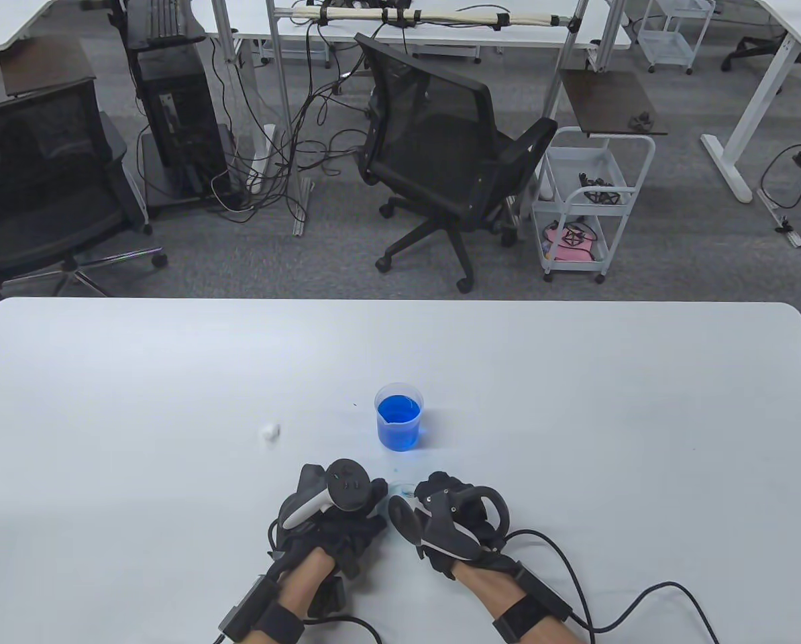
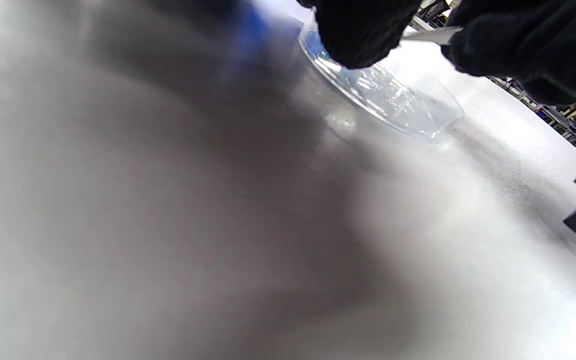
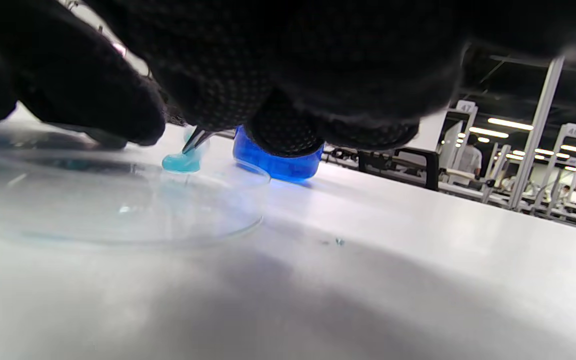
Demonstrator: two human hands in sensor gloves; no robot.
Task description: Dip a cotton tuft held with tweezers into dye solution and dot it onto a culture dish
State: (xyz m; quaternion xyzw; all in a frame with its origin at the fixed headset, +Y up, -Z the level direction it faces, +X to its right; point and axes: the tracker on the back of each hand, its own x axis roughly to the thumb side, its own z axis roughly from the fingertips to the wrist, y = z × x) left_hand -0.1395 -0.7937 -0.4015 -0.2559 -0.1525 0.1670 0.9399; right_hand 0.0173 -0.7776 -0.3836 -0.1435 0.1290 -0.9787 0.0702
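Note:
A clear culture dish (image 1: 400, 492) lies on the white table between my hands; it also shows in the left wrist view (image 2: 393, 100) and the right wrist view (image 3: 118, 200). My left hand (image 1: 337, 500) holds the dish at its rim, with a fingertip (image 2: 363, 35) on the edge. My right hand (image 1: 451, 513) grips metal tweezers (image 2: 433, 35). Their tips (image 3: 195, 140) pinch a blue-dyed cotton tuft (image 3: 182, 161) that touches the dish. A beaker of blue dye (image 1: 399, 422) stands just behind the dish; it also shows in the right wrist view (image 3: 278, 162).
A loose white cotton tuft (image 1: 270, 431) lies on the table to the left of the beaker. Small blue droplets (image 3: 339, 242) mark the table near the dish. Glove cables (image 1: 642, 597) trail off the front edge at the right. Chairs and a cart stand beyond the far edge.

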